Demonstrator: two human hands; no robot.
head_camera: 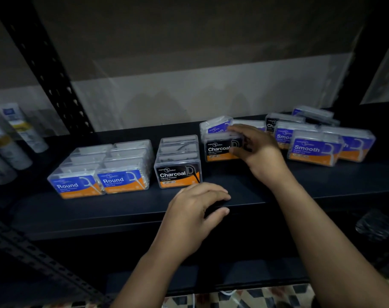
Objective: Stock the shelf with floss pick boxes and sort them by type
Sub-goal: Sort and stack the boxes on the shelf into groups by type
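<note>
On the dark shelf (122, 210) two neat rows of Round boxes (100, 174) stand at the left, with a row of Charcoal boxes (178, 167) beside them. My right hand (253, 150) grips a loose Charcoal box (220, 150) further right, fingers over its top and thumb at its front. A tilted Smooth box (217, 125) leans behind it. An unsorted heap of Smooth boxes (313, 147) with another Charcoal box (272, 124) lies at the right. My left hand (198, 210) rests on the shelf's front edge, fingers loosely curled, holding nothing.
White bottles and tubes (13, 138) stand at the far left beyond the perforated black upright (56, 81). A clear plastic sheet backs the shelf. A lower shelf and a patterned floor (255, 296) show below.
</note>
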